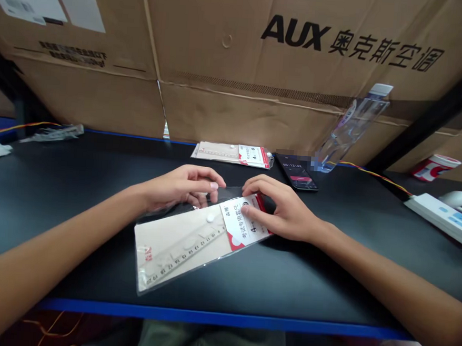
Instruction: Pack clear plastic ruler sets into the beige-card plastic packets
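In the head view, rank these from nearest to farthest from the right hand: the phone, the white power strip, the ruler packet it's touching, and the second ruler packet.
1. Packaged ruler: in front, touching the right hand.
2. Phone: directly behind the hand.
3. Second ruler packet: farther back, to the left.
4. White power strip: far right.

Left forearm (56, 229) and right forearm (382, 273) angled inward, wrists low. Left hand (182, 188) curled, fingers bent over thumb. Right hand (284, 208) arched, fingers spread, thumb forward. Hands just apart at midline.
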A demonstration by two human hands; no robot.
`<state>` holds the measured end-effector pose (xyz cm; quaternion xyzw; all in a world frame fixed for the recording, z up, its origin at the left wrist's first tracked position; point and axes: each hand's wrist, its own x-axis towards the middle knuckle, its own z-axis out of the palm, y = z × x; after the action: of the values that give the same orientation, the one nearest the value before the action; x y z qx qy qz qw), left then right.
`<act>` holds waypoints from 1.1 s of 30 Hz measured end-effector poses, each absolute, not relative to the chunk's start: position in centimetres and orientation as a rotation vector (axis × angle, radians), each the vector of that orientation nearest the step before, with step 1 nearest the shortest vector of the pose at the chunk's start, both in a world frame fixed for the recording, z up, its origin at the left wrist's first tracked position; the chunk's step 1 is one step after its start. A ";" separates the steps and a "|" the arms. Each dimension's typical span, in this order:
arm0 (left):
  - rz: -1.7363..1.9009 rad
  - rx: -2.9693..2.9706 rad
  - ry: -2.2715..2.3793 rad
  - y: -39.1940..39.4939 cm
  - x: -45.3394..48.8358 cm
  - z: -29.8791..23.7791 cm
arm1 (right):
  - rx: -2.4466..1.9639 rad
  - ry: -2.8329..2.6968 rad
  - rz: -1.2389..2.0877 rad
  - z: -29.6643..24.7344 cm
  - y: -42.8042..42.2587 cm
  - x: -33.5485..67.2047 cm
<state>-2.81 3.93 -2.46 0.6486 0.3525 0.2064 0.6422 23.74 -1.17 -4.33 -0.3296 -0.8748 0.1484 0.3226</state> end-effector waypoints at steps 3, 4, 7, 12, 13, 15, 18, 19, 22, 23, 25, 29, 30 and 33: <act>0.533 1.360 0.771 4.0 -3.0 -2.4 | -0.900 -2.226 0.320 -4.4 -1.3 23.6; 0.540 1.326 0.770 4.1 -3.0 -2.4 | -0.911 -2.211 0.311 -4.5 -1.3 23.6; 0.520 1.275 0.778 4.2 -3.1 -2.5 | -0.934 -2.169 0.313 -4.6 -1.3 23.7; 0.433 1.361 0.780 4.3 -3.1 -2.4 | -0.898 -2.177 0.290 -4.7 -1.1 23.8; 0.424 1.369 0.775 4.3 -3.1 -2.4 | -0.892 -2.181 0.285 -4.6 -1.1 23.8; 0.425 1.360 0.762 4.3 -3.0 -2.3 | -0.891 -2.175 0.282 -4.6 -1.1 23.8; 0.406 1.351 0.769 4.3 -2.9 -2.3 | -0.896 -2.163 0.284 -4.6 -1.1 23.8; 0.385 1.360 0.780 4.3 -2.9 -2.2 | -0.894 -2.162 0.284 -4.6 -1.1 23.8; 0.345 1.404 0.788 4.3 -3.0 -2.2 | -0.891 -2.153 0.281 -4.7 -1.1 23.8; 0.342 1.415 0.778 4.4 -3.0 -2.3 | -0.893 -2.148 0.280 -4.7 -1.1 23.8; 0.341 1.422 0.763 4.4 -3.1 -2.3 | -0.896 -2.143 0.279 -4.8 -1.1 23.8; 0.343 1.414 0.785 4.5 -3.1 -2.2 | -0.889 -2.144 0.283 -4.8 -1.0 23.8; 0.339 1.419 0.791 4.5 -3.1 -2.2 | -0.887 -2.144 0.283 -4.8 -1.0 23.8; 0.302 1.460 0.806 4.4 -3.0 -1.9 | -0.886 -2.140 0.279 -4.8 -1.0 23.8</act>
<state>-3.02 4.40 -1.94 0.6456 0.3565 0.1335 0.6620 23.77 -0.99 -4.83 -0.3492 -0.8434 0.1099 0.3932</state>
